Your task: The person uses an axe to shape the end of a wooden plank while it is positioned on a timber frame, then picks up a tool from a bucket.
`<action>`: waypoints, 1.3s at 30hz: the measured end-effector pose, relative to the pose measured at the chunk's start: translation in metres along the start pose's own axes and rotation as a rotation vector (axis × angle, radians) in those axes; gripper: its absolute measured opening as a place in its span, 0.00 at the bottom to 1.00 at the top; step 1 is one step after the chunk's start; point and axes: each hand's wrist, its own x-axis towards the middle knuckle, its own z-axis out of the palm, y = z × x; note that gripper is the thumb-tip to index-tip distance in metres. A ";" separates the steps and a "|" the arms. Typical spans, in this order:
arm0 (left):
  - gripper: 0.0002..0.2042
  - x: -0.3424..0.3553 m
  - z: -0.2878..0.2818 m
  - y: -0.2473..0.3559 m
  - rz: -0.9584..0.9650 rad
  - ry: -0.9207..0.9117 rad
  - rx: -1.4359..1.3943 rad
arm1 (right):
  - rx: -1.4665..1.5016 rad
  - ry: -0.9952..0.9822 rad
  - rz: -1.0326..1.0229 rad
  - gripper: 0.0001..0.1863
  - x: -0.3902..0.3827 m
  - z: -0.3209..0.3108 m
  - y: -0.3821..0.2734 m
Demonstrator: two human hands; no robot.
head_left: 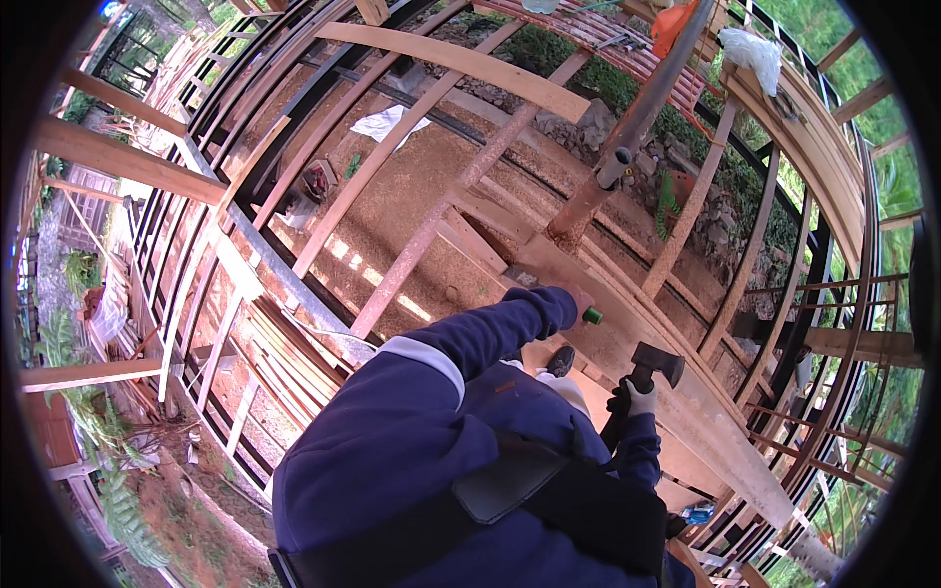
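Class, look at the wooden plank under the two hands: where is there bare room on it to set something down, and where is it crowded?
The plank lies bare from the hammer in the right hand toward its lower right end. Another bare stretch runs between the left hand with the green-handled tool and the rusty post. Between the two hands it is crowded.

Around you stood an open frame of reddish timber beams (pixel 461 61) and dark metal rails (pixel 245 83), over a sawdust-strewn dirt floor (pixel 402 211), with daylight and green foliage (pixel 897 176) beyond.
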 end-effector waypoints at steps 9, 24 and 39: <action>0.11 -0.043 0.018 -0.027 0.073 0.111 -0.244 | -0.052 0.065 -0.042 0.13 -0.020 -0.020 0.023; 0.09 -0.053 0.041 -0.024 0.357 0.065 0.110 | -0.235 -0.116 -0.010 0.15 0.021 0.001 0.017; 0.07 -0.010 0.063 0.002 0.340 0.323 0.075 | -0.881 0.043 -0.316 0.21 0.049 -0.042 0.033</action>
